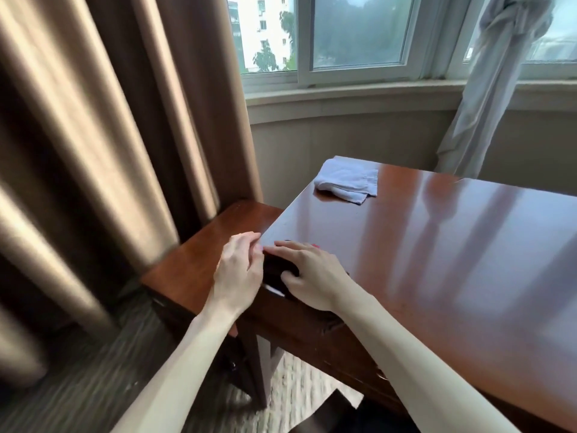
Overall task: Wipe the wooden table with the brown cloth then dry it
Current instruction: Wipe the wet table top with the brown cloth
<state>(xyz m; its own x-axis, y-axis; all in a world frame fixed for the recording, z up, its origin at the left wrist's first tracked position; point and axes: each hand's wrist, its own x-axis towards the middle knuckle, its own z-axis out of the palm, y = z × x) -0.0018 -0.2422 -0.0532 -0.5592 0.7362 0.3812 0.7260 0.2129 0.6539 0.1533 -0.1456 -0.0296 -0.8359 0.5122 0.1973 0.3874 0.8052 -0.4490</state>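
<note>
Brown cloth (280, 274), dark and bunched, sits at the near left corner of the wooden table (437, 245), right on the edge, and both hands are on it. In the head view the right hand (307, 276) lies over the top of the cloth with fingers spread and lightly bent, the thumb tucked against the fabric on the side nearest the table's edge; it presses and partly grips the cloth rather than closing hard round it. The left hand (239, 270) hangs just off the table's corner, above the lower side stand (199, 254), its fingertips meeting the cloth at the rim; whether those fingers actually pinch the fabric or only touch it I cannot tell, since the cloth hides them.

A white towel (346, 181) lies folded at the far left corner of the table, well apart from the hands, and looks like the thing meant for drying. Most of the tabletop to the right of the hands shows glossy reflections of the window (359, 32), with no clear sign of wet streaks.

Judging by this, the wiping is at or near its start. To do it well, flatten the cloth under the right palm, keep even pressure, and sweep in long overlapping passes from this corner along the table's near edge, then work toward the towel; lift the towel aside before wiping beneath it, and mind that the cloth does not slip off the edge
</note>
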